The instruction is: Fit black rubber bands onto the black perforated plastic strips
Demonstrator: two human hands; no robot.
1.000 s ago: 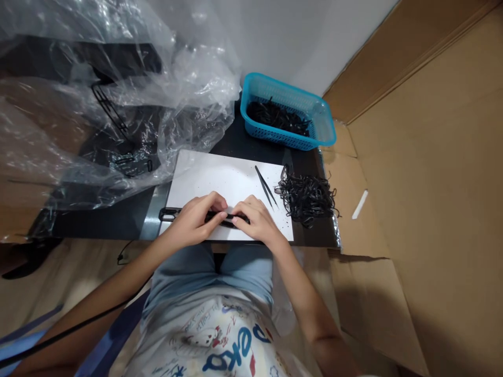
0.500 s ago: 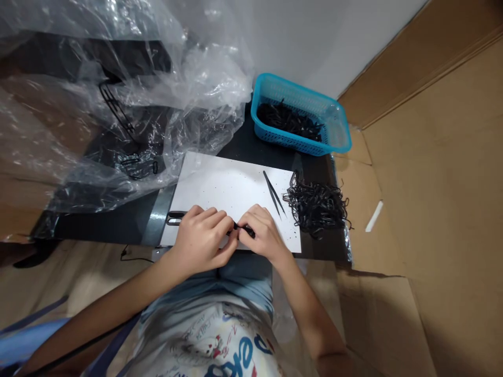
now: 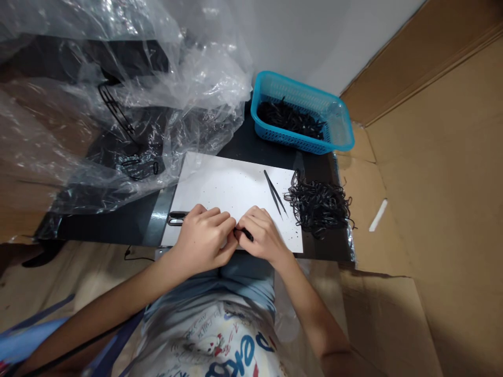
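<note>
My left hand (image 3: pixel 206 235) and my right hand (image 3: pixel 261 233) meet over the front of a white sheet (image 3: pixel 223 180). Between their closed fingertips is a small black piece (image 3: pixel 247 234), mostly hidden; its exact shape cannot be made out. From beneath my left hand's outer side sticks out a slim black two-armed tool (image 3: pixel 176 218), its other end covered by the hand. Black tweezers (image 3: pixel 275 193) lie on the sheet beyond my right hand. A tangled pile of thin black looped pieces (image 3: pixel 318 207) sits to the right, touching the sheet's edge.
A blue plastic basket (image 3: pixel 302 144) holding many black pieces stands at the back. Clear plastic sheeting (image 3: pixel 204 78) drapes over the left of the black table (image 3: pixel 133 228). Cardboard (image 3: pixel 440 173) walls the right side. Dark specks dot the white sheet.
Both hands stay together at nearly the same place, with a slight shift of the fingers round the black piece. The whole view has moved a little; nothing else visibly differs.
</note>
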